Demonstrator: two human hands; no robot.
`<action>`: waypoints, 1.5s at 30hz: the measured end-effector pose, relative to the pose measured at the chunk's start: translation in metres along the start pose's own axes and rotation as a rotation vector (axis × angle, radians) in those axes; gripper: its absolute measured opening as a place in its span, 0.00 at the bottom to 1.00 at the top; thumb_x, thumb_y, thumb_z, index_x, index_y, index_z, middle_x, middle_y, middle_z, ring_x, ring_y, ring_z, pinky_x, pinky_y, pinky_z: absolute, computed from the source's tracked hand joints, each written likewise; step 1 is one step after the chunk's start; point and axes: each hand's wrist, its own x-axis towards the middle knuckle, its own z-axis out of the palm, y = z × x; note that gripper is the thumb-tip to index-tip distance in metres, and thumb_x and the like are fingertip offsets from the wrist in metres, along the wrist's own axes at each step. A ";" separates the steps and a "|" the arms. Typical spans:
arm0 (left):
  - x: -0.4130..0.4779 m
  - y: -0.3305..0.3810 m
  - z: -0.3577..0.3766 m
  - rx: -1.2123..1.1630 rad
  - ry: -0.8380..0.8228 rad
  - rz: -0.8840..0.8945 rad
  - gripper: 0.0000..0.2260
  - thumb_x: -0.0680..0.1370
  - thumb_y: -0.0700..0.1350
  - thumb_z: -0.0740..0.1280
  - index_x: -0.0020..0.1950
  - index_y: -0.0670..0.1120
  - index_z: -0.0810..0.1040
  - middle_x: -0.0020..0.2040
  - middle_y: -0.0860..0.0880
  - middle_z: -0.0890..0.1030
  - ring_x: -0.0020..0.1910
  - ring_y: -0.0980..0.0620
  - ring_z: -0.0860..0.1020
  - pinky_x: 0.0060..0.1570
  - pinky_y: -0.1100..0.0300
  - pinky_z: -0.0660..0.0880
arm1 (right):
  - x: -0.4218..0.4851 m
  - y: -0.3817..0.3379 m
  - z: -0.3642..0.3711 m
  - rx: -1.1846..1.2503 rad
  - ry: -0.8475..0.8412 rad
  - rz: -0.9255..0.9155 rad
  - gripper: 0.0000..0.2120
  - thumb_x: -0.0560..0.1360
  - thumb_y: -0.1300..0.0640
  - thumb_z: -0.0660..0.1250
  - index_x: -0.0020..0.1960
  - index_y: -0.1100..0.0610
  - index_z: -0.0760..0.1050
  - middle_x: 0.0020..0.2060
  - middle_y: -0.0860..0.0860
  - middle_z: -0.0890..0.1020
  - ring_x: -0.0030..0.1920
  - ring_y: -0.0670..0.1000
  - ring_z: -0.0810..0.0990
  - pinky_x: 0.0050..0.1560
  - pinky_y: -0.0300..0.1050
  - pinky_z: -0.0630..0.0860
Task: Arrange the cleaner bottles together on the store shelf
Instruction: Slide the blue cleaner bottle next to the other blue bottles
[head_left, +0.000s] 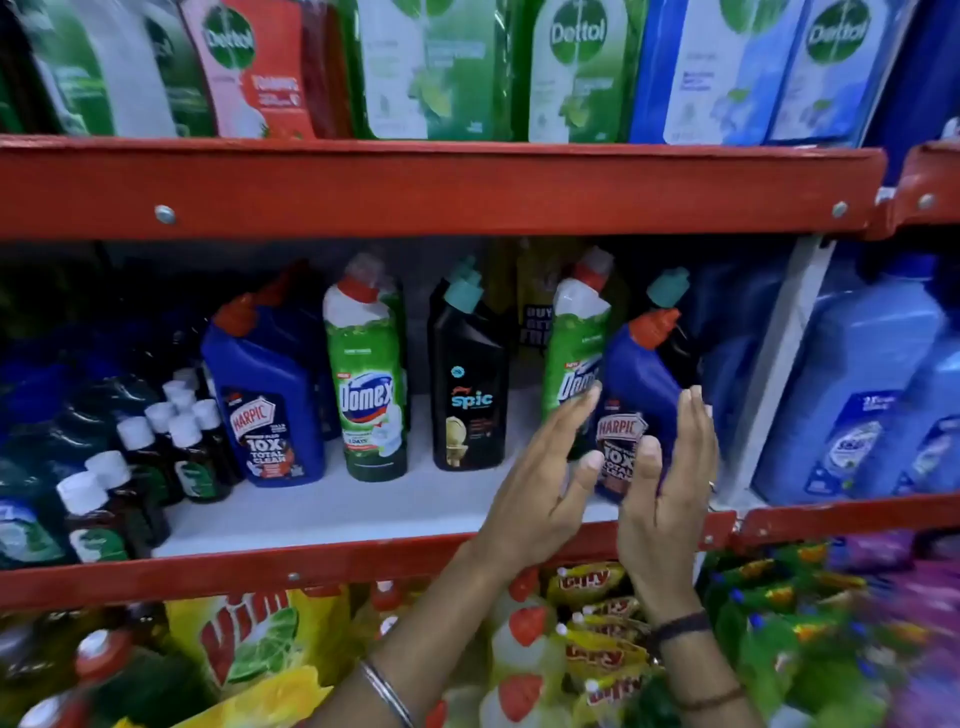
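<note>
Both open hands flank the Harpic bottle (636, 400)

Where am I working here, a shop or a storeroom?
Most likely a shop's cleaning aisle: red shelves packed with branded goods, Dettol packs above, and a Harpic bottle between both hands.

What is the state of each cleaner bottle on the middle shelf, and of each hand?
Left Harpic bottle: upright, capped, untouched.
Left Domex bottle: upright, capped, untouched.
Spic bottle: upright, capped, standing apart.
Right Domex bottle: upright, capped, partly behind the left hand.
Right Harpic bottle: tilted, capped, between both hands.
Left hand: open, fingers spread.
Right hand: open, beside the bottle.
</note>
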 end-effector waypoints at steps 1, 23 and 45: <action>0.002 -0.002 0.006 -0.006 -0.022 -0.041 0.23 0.82 0.48 0.56 0.76 0.53 0.55 0.76 0.60 0.58 0.75 0.65 0.55 0.74 0.65 0.55 | 0.000 0.004 -0.001 0.001 0.019 0.031 0.26 0.79 0.47 0.49 0.76 0.53 0.55 0.77 0.50 0.59 0.77 0.46 0.53 0.75 0.35 0.48; 0.017 -0.022 -0.001 -0.078 0.133 -0.346 0.19 0.75 0.36 0.67 0.65 0.45 0.72 0.55 0.50 0.81 0.48 0.65 0.79 0.47 0.69 0.79 | 0.005 0.036 -0.007 0.287 -0.170 0.247 0.21 0.77 0.58 0.64 0.68 0.47 0.67 0.58 0.39 0.77 0.57 0.32 0.76 0.51 0.26 0.72; -0.117 -0.046 -0.203 0.104 0.652 -0.548 0.19 0.78 0.43 0.65 0.69 0.54 0.71 0.57 0.55 0.82 0.53 0.55 0.82 0.48 0.53 0.81 | -0.085 -0.131 0.159 0.538 -0.546 0.272 0.19 0.74 0.64 0.66 0.62 0.50 0.70 0.52 0.39 0.79 0.50 0.31 0.79 0.47 0.26 0.74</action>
